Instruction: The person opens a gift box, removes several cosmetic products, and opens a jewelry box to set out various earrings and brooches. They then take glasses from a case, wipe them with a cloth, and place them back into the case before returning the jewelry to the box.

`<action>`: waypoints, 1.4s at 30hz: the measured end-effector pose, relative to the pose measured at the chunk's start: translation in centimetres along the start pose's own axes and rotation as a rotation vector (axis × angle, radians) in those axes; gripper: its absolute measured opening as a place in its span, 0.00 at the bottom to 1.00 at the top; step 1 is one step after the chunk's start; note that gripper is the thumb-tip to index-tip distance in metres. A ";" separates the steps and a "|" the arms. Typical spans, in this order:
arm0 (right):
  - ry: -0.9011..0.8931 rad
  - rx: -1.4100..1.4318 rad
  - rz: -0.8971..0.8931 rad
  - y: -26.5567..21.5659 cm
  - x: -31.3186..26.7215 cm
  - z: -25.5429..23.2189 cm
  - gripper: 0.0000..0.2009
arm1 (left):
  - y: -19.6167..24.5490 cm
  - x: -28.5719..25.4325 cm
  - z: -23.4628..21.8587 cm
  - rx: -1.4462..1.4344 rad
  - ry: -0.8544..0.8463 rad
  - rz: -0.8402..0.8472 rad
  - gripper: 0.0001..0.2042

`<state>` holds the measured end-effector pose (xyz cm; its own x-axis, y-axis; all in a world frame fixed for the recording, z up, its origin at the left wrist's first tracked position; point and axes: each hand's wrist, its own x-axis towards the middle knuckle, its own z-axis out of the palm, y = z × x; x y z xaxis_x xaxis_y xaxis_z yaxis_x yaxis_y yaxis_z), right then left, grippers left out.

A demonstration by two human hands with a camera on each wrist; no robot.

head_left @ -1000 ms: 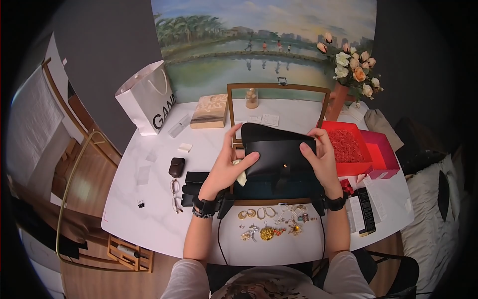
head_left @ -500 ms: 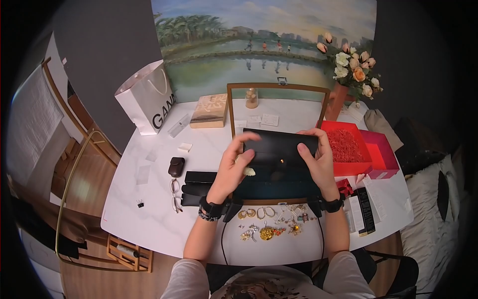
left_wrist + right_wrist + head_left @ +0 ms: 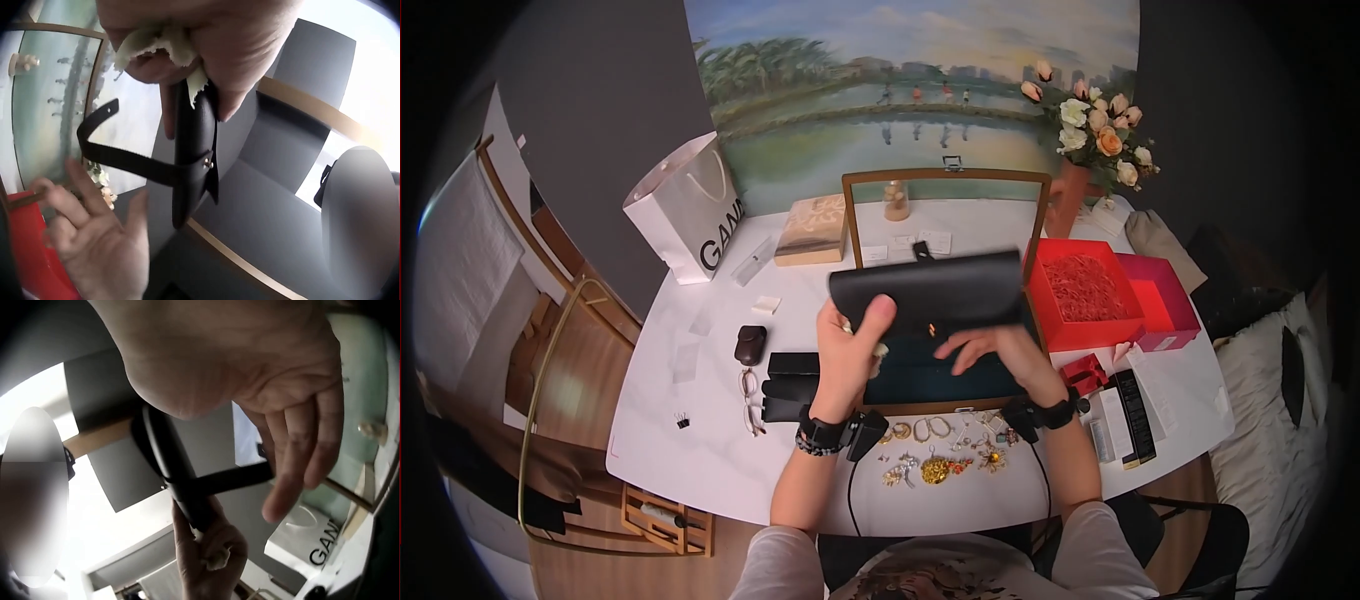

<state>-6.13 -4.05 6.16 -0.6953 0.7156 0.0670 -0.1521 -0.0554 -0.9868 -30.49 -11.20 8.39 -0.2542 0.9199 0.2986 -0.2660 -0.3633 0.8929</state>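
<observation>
My left hand [image 3: 848, 355] grips one end of a black leather pouch [image 3: 930, 290], thumb on its near face. A scrap of pale yellow cloth [image 3: 140, 45] is tucked in the same hand's fingers. From the pouch a narrow strap [image 3: 134, 164] with a small hole at its tip sticks out, loose and curved, beside a metal stud [image 3: 207, 164]. My right hand [image 3: 1005, 355] is off the pouch, fingers spread and slightly bent, just below its right end. Under both hands lies a wooden box [image 3: 920, 407] with a dark teal inside and its framed lid [image 3: 849, 225] raised.
Several earrings and brooches [image 3: 936, 468] lie before the box. At left are glasses [image 3: 747, 400], a brown case [image 3: 750, 344] and black cases [image 3: 792, 366]. A red gift box [image 3: 1135, 325] with shredded paper stands right. A white paper bag [image 3: 685, 215] and flower vase [image 3: 1068, 195] stand behind.
Both hands held the pouch, its flap raised, then lowered. Now the right hand has let go and dropped below it. The pouch has turned, tilting up at its right end, its strap pointing away.
</observation>
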 end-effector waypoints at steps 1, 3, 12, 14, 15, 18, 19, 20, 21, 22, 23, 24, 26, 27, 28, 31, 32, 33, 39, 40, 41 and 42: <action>0.004 0.001 -0.003 -0.2 -0.4 1.8 0.24 | -0.1 -0.2 0.0 0.017 -0.109 -0.013 0.17; 0.246 -0.283 -0.622 -0.6 -1.6 4.9 0.25 | 0.4 -0.5 0.9 0.076 -0.271 0.082 0.18; 0.232 -0.383 -0.201 -2.5 -0.8 -2.0 0.20 | 1.9 0.1 0.4 0.314 -0.511 -0.107 0.19; 0.257 -0.438 -0.209 -2.5 -1.0 -1.6 0.16 | 1.6 0.4 0.1 0.336 -0.550 -0.170 0.20; 0.283 -0.492 -0.216 -2.6 -1.1 -1.2 0.12 | 1.4 0.5 0.0 0.336 -0.549 -0.169 0.20; 0.529 -0.474 -0.372 -1.6 0.1 2.0 0.07 | 0.5 0.8 -0.4 0.508 -0.492 -0.107 0.21; 0.632 -0.526 -0.511 -1.1 0.3 2.8 0.08 | 0.0 0.9 -0.5 0.504 -0.426 -0.115 0.21; 0.614 -0.535 -0.559 -0.9 0.4 3.3 0.07 | -0.2 1.0 -0.5 0.498 -0.360 -0.123 0.21; 0.614 -0.534 -0.558 -0.8 0.4 3.9 0.07 | -0.3 1.2 -0.6 0.500 -0.360 -0.124 0.21; 0.597 -0.688 -0.682 -0.8 0.3 4.6 0.06 | -0.3 1.3 -0.7 0.522 -0.318 -0.119 0.20; 0.576 -0.843 -0.805 -0.9 0.2 5.2 0.05 | -0.3 1.5 -0.8 0.545 -0.276 -0.114 0.19; 0.532 -0.923 -0.818 -0.8 0.1 5.3 0.05 | -0.2 1.5 -0.9 0.545 -0.275 -0.116 0.19; 0.565 -0.911 -0.836 -0.5 0.3 5.7 0.04 | 0.1 1.7 -1.0 0.560 -0.221 -0.079 0.18; 0.597 -0.899 -0.855 -0.6 0.5 6.1 0.04 | 0.1 1.7 -1.0 0.561 -0.219 -0.080 0.18; 0.675 -0.755 -0.860 -0.8 0.6 6.6 0.04 | 0.1 1.7 -1.0 0.558 -0.209 -0.027 0.18; 0.749 -0.884 -0.792 -0.9 0.8 4.3 0.07 | 0.8 1.6 -0.9 0.526 -0.140 0.029 0.18; 0.736 -0.834 -0.671 -0.4 0.7 3.2 0.17 | 1.0 1.5 -0.8 0.499 -0.090 0.028 0.18; 0.735 -0.837 -0.672 -0.2 0.6 2.3 0.17 | 0.9 1.5 -0.7 0.497 -0.090 0.030 0.18; 0.192 0.006 0.041 0.5 1.5 1.7 0.45 | 0.5 1.5 0.0 0.247 0.000 0.226 0.14; 0.055 0.100 0.032 0.4 1.9 1.5 0.47 | 0.6 1.3 -0.1 0.301 -0.018 0.193 0.14; 0.054 0.101 0.031 0.1 1.8 1.6 0.47 | 0.7 1.3 -0.2 0.302 -0.019 0.193 0.14; 0.058 0.265 -0.020 -0.3 1.7 1.7 0.48 | 0.7 1.2 -0.3 0.283 -0.057 0.138 0.15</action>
<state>-8.47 -4.04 6.78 -0.6500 0.7568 0.0694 -0.3491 -0.2162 -0.9118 -31.28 -10.38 9.29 -0.2156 0.8746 0.4343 0.0383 -0.4369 0.8987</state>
